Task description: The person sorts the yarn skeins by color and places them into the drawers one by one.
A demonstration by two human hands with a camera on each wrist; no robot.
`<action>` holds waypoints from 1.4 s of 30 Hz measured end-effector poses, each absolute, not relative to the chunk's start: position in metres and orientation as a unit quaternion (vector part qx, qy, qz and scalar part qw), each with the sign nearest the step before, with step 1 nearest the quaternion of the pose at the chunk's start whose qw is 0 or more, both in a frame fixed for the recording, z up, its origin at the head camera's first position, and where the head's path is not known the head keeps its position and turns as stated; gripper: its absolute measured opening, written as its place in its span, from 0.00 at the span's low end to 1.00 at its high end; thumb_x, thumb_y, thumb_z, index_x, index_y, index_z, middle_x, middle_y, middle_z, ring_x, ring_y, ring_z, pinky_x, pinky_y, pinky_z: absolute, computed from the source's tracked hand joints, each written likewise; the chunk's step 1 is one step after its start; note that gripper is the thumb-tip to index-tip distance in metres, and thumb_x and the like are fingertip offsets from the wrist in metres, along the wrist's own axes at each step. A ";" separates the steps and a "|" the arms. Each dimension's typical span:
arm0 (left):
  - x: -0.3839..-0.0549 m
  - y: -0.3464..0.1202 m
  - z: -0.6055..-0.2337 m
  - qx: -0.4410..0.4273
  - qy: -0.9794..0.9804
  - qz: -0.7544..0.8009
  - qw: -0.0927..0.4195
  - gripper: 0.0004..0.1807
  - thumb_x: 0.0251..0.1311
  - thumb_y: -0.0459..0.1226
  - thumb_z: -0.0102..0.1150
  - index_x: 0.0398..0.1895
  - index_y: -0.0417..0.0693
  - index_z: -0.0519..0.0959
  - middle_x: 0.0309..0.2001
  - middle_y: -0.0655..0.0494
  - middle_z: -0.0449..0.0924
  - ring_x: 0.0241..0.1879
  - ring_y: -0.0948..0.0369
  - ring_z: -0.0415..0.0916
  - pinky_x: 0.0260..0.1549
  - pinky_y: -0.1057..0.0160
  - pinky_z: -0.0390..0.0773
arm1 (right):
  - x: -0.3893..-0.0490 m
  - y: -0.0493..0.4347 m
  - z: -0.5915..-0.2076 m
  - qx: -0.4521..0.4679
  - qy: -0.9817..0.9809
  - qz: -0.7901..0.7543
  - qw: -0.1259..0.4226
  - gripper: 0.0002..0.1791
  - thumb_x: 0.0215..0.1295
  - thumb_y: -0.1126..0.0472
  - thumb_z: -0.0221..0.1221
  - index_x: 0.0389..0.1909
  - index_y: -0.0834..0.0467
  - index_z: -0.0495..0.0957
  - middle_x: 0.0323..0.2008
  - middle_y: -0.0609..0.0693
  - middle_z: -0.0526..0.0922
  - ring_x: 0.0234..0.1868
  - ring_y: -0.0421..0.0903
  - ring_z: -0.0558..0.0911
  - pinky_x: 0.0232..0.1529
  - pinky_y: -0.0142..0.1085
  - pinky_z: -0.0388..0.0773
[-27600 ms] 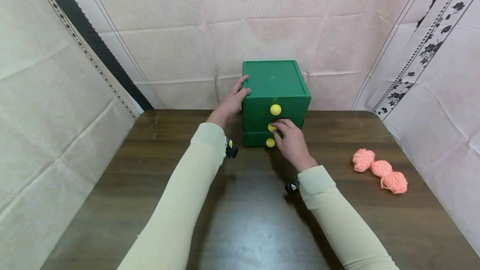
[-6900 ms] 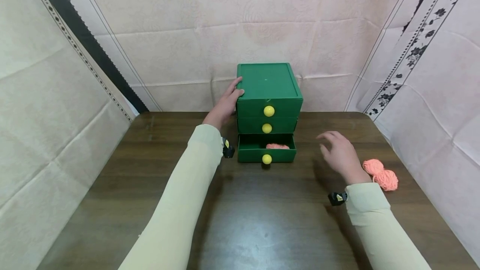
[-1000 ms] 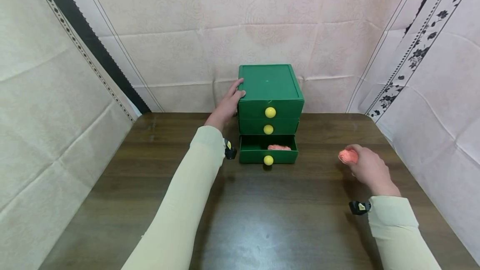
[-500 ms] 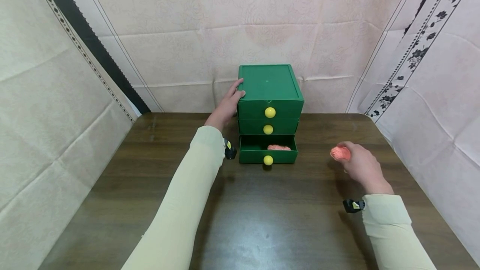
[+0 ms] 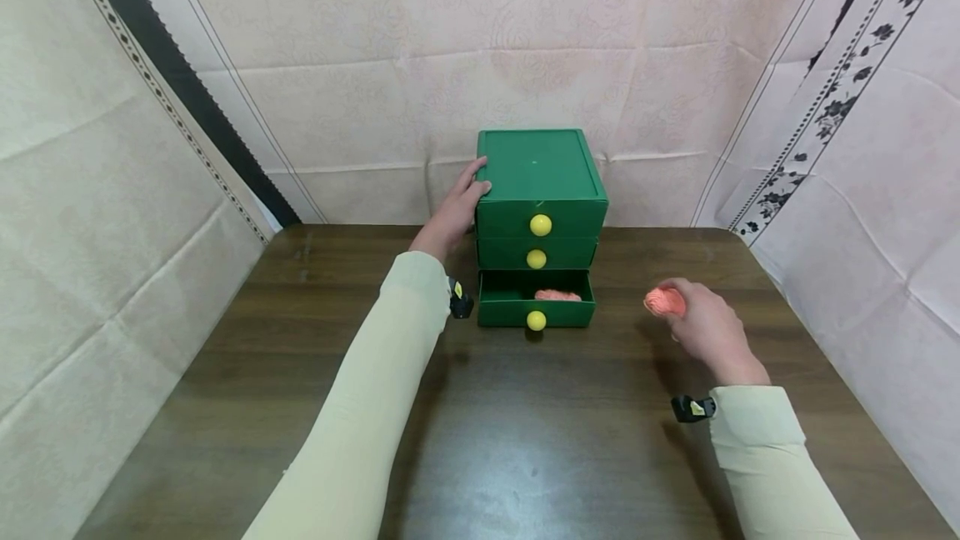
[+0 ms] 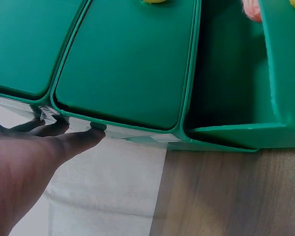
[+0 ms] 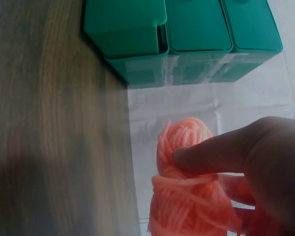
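Note:
My right hand (image 5: 708,327) pinches a skein of coral-pink yarn (image 5: 664,302) above the table, right of the green drawer cabinet (image 5: 536,163). In the right wrist view the yarn (image 7: 187,206) has two plump bulges with a narrow middle, the thumb pressing on its upper part. My left hand (image 5: 453,211) rests against the cabinet's left side, its thumb at the top front edge. The bottom drawer (image 5: 498,313) is pulled out, and pink yarn (image 5: 557,295) lies inside it. The two upper drawers are pushed in. Part of the held yarn is hidden behind my fingers.
Yellow round knobs sit on the drawer fronts, such as the top knob (image 5: 541,225). The cabinet stands near the far edge of a brown wooden table (image 5: 480,440). Pale patterned cloth (image 5: 375,107) hangs behind and on both sides.
Long before, the drawers were in and the yarn lay at the right. Then the bottom drawer came out with yarn inside. In the last second my right hand carried yarn leftward; my left stayed.

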State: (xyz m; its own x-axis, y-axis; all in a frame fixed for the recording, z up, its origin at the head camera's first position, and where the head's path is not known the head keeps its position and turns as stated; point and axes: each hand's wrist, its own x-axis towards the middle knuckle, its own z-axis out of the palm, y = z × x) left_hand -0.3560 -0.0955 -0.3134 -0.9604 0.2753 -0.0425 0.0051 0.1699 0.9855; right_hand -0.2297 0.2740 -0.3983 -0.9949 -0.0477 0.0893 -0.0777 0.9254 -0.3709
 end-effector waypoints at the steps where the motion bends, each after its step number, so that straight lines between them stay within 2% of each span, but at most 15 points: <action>1: -0.359 -0.095 -0.317 0.093 0.757 0.638 0.103 0.29 0.74 0.49 0.37 0.75 0.78 0.47 0.79 0.65 0.38 0.77 0.55 0.39 0.68 0.39 0.54 | -0.230 0.273 -0.399 0.033 -0.980 0.191 0.040 0.27 0.59 0.65 0.62 0.60 0.57 0.70 0.52 0.68 0.75 0.40 0.61 0.76 0.30 0.47 0.72; 5: -0.373 -0.095 -0.330 0.093 0.753 0.646 0.089 0.27 0.73 0.51 0.39 0.72 0.85 0.50 0.78 0.68 0.40 0.77 0.56 0.41 0.68 0.39 0.54 | -0.230 0.270 -0.399 0.038 -0.979 0.195 0.045 0.27 0.59 0.66 0.62 0.60 0.57 0.70 0.53 0.68 0.75 0.39 0.60 0.76 0.30 0.46 0.71; 9: -0.373 -0.095 -0.331 0.089 0.750 0.650 0.086 0.27 0.72 0.51 0.40 0.71 0.86 0.52 0.78 0.68 0.41 0.76 0.56 0.43 0.67 0.38 0.55 | -0.229 0.267 -0.399 0.042 -0.978 0.199 0.044 0.27 0.59 0.65 0.61 0.61 0.56 0.70 0.53 0.67 0.75 0.39 0.60 0.75 0.29 0.44 0.70; 13: -0.373 -0.095 -0.332 0.082 0.750 0.650 0.088 0.27 0.72 0.52 0.40 0.70 0.88 0.52 0.78 0.68 0.41 0.76 0.55 0.43 0.67 0.38 0.55 | -0.229 0.263 -0.400 0.043 -0.978 0.202 0.040 0.27 0.60 0.64 0.62 0.62 0.55 0.70 0.55 0.67 0.74 0.41 0.61 0.74 0.31 0.46 0.72; 21: -0.372 -0.094 -0.332 0.079 0.750 0.651 0.086 0.27 0.71 0.52 0.40 0.71 0.86 0.53 0.78 0.67 0.41 0.76 0.55 0.44 0.67 0.38 0.55 | -0.228 0.255 -0.399 0.054 -0.975 0.209 0.049 0.28 0.61 0.63 0.62 0.62 0.55 0.69 0.58 0.67 0.73 0.44 0.62 0.74 0.36 0.51 0.74; 29: -0.374 -0.095 -0.334 0.084 0.755 0.645 0.084 0.27 0.71 0.53 0.40 0.70 0.88 0.52 0.78 0.67 0.41 0.76 0.55 0.43 0.67 0.38 0.55 | -0.228 0.246 -0.397 0.056 -0.970 0.229 0.049 0.28 0.61 0.62 0.63 0.63 0.53 0.69 0.58 0.64 0.73 0.44 0.60 0.74 0.33 0.44 0.73; 42: -0.374 -0.095 -0.334 0.085 0.748 0.653 0.085 0.27 0.72 0.52 0.40 0.70 0.88 0.52 0.78 0.69 0.41 0.76 0.55 0.43 0.67 0.38 0.55 | -0.230 0.231 -0.393 0.075 -0.966 0.238 0.065 0.28 0.60 0.63 0.64 0.62 0.52 0.71 0.57 0.62 0.74 0.47 0.59 0.74 0.39 0.50 0.75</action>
